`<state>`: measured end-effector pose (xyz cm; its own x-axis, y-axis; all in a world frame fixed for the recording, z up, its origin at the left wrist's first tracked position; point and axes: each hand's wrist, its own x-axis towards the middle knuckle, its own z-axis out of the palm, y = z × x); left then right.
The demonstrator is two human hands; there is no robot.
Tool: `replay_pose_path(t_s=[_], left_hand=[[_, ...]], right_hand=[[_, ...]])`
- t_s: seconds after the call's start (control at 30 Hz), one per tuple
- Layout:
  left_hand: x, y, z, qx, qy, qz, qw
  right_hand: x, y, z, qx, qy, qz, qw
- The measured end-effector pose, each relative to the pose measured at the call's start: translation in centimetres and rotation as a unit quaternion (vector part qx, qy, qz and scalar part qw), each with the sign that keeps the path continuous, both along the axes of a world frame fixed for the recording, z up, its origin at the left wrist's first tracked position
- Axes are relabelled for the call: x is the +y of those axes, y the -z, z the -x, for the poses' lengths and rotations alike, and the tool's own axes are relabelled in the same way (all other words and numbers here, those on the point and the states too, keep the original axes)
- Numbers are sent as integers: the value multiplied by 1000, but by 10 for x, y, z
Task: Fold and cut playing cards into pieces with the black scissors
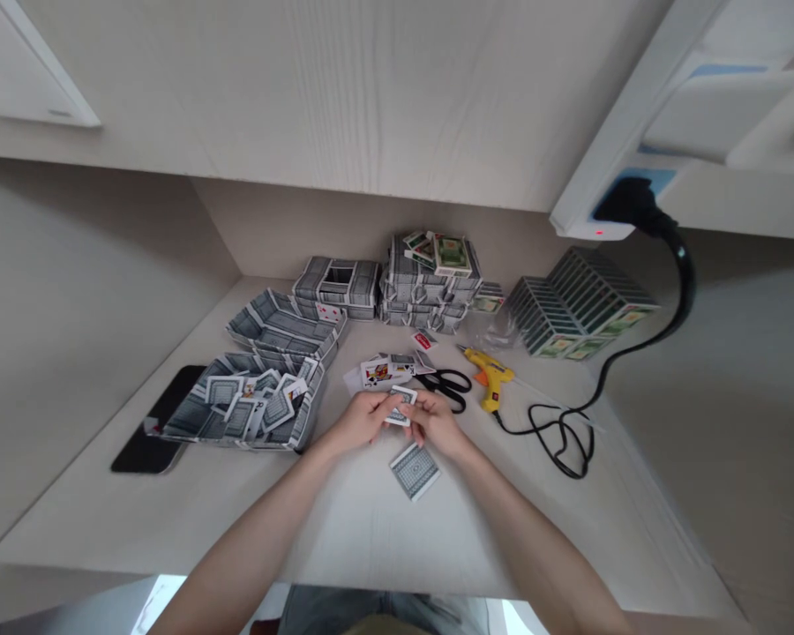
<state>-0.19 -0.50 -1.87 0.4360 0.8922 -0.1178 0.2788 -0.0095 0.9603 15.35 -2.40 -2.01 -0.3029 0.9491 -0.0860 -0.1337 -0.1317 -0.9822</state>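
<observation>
Between both hands is a playing card (402, 407), its grey patterned back facing up; whether it is one card or several I cannot tell. My left hand (362, 418) pinches its left side, and my right hand (435, 418) grips the right side with the fingers curled. Just below the hands, another grey-backed card (415, 472) lies flat on the desk. Beyond them are loose face cards (378, 370) and black-handled scissors (448, 384). A yellow glue gun (494, 381) rests to the right of my right hand.
On the left, an open card-built box (205, 427) holds loose cards, beside a black phone (146, 450). Card-built boxes (423, 291) and stacked card packs (569, 309) stand at the back. A black cord (635, 344) hangs from the power strip at right.
</observation>
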Motion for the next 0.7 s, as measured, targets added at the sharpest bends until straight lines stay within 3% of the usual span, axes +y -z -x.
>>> replay_pose_path(t_s=[0.23, 0.7], left_hand=[[-1, 1, -3, -19, -36, 23, 999], [-3, -3, -3, -11, -9, 21, 1000]], right_hand=[[1, -2, 2, 7, 25, 4, 1000], [0, -1, 3, 1, 20, -5, 1000]])
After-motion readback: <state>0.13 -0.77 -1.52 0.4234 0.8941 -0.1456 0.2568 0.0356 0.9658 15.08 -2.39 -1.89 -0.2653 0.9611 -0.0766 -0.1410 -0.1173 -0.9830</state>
